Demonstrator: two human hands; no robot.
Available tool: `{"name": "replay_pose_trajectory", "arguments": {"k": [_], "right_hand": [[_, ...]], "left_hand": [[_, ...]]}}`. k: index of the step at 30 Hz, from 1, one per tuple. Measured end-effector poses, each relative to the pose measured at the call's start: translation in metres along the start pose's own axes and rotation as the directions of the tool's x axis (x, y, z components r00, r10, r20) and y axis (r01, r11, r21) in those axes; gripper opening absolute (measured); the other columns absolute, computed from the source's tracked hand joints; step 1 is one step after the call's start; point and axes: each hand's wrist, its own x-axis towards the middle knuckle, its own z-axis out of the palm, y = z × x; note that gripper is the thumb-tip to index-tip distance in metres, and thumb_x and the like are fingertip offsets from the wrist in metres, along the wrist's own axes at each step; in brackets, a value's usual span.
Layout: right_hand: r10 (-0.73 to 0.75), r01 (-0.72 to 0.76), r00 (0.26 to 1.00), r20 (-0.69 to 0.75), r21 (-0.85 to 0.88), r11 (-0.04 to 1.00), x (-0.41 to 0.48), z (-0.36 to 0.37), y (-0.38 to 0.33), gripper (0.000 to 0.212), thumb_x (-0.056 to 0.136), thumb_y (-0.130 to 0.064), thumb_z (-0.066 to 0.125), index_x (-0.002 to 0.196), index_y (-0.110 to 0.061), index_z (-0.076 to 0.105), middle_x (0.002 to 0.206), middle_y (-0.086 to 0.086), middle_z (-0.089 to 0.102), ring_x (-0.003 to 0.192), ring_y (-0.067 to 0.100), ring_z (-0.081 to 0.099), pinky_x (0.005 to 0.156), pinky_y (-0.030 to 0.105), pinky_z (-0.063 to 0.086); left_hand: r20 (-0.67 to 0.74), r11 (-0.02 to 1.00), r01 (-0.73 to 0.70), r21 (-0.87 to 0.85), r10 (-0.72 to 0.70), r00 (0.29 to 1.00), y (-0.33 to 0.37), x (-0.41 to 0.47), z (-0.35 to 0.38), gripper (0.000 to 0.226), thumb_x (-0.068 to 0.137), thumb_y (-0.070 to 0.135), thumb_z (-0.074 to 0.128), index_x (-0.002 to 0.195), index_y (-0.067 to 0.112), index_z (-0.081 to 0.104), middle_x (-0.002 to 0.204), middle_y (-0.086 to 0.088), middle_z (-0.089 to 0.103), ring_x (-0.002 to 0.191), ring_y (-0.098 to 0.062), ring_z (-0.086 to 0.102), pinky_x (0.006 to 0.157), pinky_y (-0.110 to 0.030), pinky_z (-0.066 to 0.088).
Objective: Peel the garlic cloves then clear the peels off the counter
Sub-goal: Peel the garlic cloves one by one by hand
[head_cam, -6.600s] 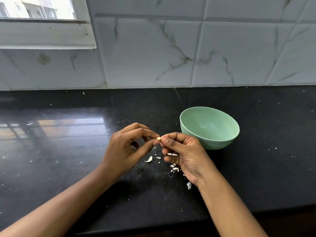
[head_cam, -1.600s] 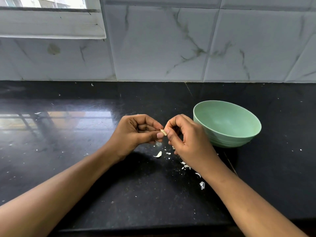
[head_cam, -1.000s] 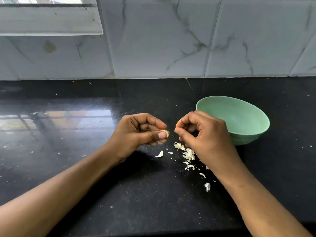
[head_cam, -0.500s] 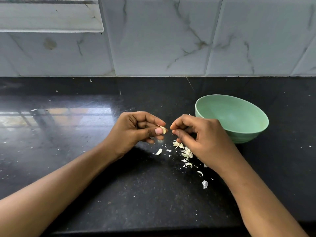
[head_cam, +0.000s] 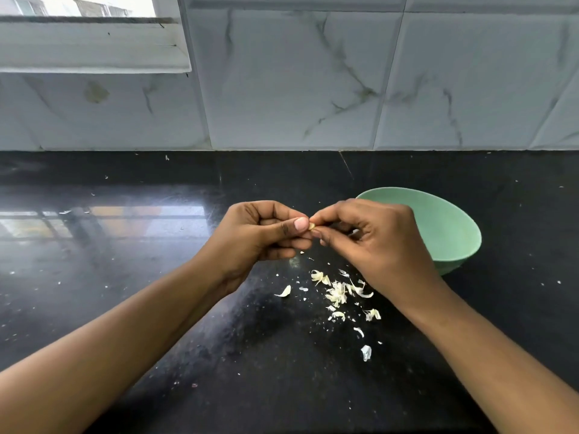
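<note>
Directly beneath the left hand (head_cam: 257,239) and the right hand (head_cam: 376,245) lies a glossy black stone counter (head_cam: 156,308), speckled with pale crumbs. A loose scatter of thin white garlic peels (head_cam: 336,294) sits on it under the right wrist, with one curled flake apart to the left. Just beyond the right hand stands a round mint-green bowl (head_cam: 451,227), partly hidden by the knuckles. Behind the counter rises a wall of white marble-veined tiles (head_cam: 282,89), and a white window ledge (head_cam: 91,48) shows at the upper left; the window's reflection lies on the polished stone.

Half a second ago a narrow gap separated the right fingertips from the clove; now they have closed onto it. The peel pile lies where it did.

Both hands hover above the counter, fingers curled. The left pinches the small yellowish garlic clove (head_cam: 312,226) between thumb and forefinger, and the right thumb and forefinger nip its exposed tip.
</note>
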Motion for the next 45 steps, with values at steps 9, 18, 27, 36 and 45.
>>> {"name": "replay_pose_trajectory", "arguments": {"k": [9, 18, 27, 36, 45], "right_hand": [[-0.073, 0.070, 0.997, -0.032, -0.074, 0.995, -0.008, 0.007, 0.005, 0.006, 0.080, -0.018, 0.073, 0.084, -0.013, 0.072, 0.075, -0.004, 0.068, 0.064, 0.011, 0.063, 0.056, 0.032, 0.051], [-0.083, 0.084, 0.996, 0.013, -0.123, 0.989, -0.010, 0.007, 0.005, 0.004, 0.081, -0.018, 0.071, 0.080, -0.014, 0.069, 0.074, -0.006, 0.064, 0.061, 0.010, 0.060, 0.054, 0.032, 0.048], [-0.077, 0.080, 0.997, 0.029, -0.133, 0.988, -0.009, 0.006, 0.002, 0.005, 0.080, -0.017, 0.070, 0.078, -0.014, 0.066, 0.072, -0.006, 0.061, 0.060, 0.011, 0.057, 0.051, 0.027, 0.045], [-0.058, 0.067, 0.994, 0.091, -0.098, 0.993, -0.009, 0.006, 0.003, 0.005, 0.082, -0.016, 0.066, 0.079, -0.014, 0.062, 0.074, -0.008, 0.056, 0.058, 0.010, 0.052, 0.051, 0.025, 0.044], [-0.061, 0.068, 0.994, 0.089, -0.086, 0.994, -0.010, 0.015, 0.002, 0.006, 0.079, -0.014, 0.065, 0.078, -0.012, 0.060, 0.072, -0.006, 0.054, 0.056, 0.009, 0.049, 0.048, 0.025, 0.041]], "left_hand": [[-0.020, 1.000, -0.028, 0.008, 0.028, 0.999, -0.009, 0.003, 0.000, 0.014, 0.060, 0.027, 0.072, 0.066, 0.014, 0.073, 0.070, -0.009, 0.073, 0.060, -0.011, 0.069, 0.053, -0.017, 0.053], [-0.075, 0.996, -0.088, 0.028, 0.090, 0.993, -0.020, 0.000, 0.001, 0.014, 0.059, 0.027, 0.073, 0.068, 0.016, 0.075, 0.071, -0.012, 0.073, 0.061, -0.012, 0.069, 0.056, -0.019, 0.055], [-0.058, 0.992, -0.122, 0.043, 0.125, 0.990, -0.017, -0.003, 0.000, 0.016, 0.059, 0.026, 0.074, 0.070, 0.014, 0.075, 0.074, -0.013, 0.074, 0.065, -0.014, 0.071, 0.059, -0.020, 0.056], [-0.045, 0.993, -0.117, -0.003, 0.117, 0.992, -0.021, -0.003, 0.000, 0.014, 0.059, 0.021, 0.074, 0.071, 0.015, 0.075, 0.073, -0.011, 0.074, 0.066, -0.013, 0.070, 0.059, -0.021, 0.056], [-0.104, 0.989, -0.059, -0.134, 0.045, 0.994, -0.025, -0.003, 0.005, 0.013, 0.058, 0.018, 0.073, 0.070, 0.012, 0.074, 0.073, -0.010, 0.073, 0.066, -0.014, 0.070, 0.058, -0.022, 0.056]]}}
